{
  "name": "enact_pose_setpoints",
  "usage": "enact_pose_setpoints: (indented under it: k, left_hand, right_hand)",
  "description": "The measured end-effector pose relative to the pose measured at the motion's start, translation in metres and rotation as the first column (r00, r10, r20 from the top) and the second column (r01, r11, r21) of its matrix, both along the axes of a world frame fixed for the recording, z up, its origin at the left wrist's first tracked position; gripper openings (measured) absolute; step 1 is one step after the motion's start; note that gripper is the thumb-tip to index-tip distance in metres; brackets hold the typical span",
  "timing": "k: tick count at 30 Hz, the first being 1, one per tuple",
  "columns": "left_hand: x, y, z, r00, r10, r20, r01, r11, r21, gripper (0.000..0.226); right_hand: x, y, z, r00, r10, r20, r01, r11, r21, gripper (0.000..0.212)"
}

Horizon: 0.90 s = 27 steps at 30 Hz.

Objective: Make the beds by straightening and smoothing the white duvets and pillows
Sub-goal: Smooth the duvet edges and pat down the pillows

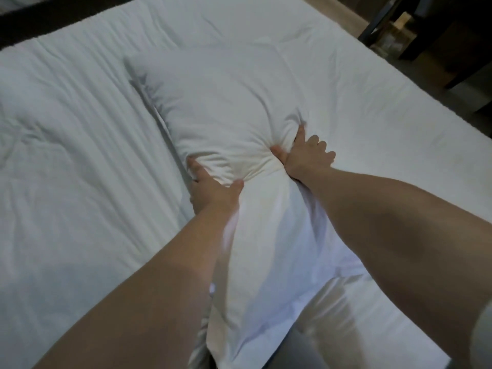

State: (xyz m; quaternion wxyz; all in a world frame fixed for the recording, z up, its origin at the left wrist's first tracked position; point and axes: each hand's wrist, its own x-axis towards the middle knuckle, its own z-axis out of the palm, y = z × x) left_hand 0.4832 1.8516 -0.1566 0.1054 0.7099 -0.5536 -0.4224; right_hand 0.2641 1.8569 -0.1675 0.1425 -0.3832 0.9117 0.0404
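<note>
A white pillow (221,102) lies lengthwise across the middle of the bed, its near end running down between my arms. My left hand (210,191) grips the pillow's left side, thumb on top and fingers tucked under. My right hand (306,155) squeezes its right side, bunching the fabric into folds between both hands. Under the pillow spreads the white duvet (80,155), wrinkled on the left. The sheet (386,129) on the right is smoother.
A dark bed frame edge (40,22) runs along the top left. Dark wooden furniture (431,35) stands on the floor at the top right, past the bed's far edge.
</note>
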Motion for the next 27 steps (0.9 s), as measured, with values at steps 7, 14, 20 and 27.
enact_pose_setpoints:
  k: [7,14,20,27]
  left_hand:
    - [0.065,-0.029,0.054,0.999,-0.020,-0.050,0.014,0.994,-0.109,0.072]
    - [0.185,-0.044,0.126,0.970,0.239,0.050,-0.218,0.940,-0.263,0.070]
    - [0.323,0.023,0.147,0.902,0.427,0.065,-0.378,0.854,-0.357,0.068]
    - [0.455,0.119,0.154,0.783,0.614,0.104,-0.513,0.731,-0.450,0.063]
  right_hand:
    - [0.042,-0.017,0.071,0.987,0.112,0.117,-0.062,0.927,-0.369,0.044]
    - [0.176,-0.022,0.118,0.938,0.222,0.266,-0.040,0.832,-0.553,0.039]
    - [0.314,0.003,0.143,0.845,0.417,0.337,-0.117,0.757,-0.643,0.037]
    - [0.455,0.054,0.151,0.702,0.620,0.352,-0.216,0.655,-0.724,0.035]
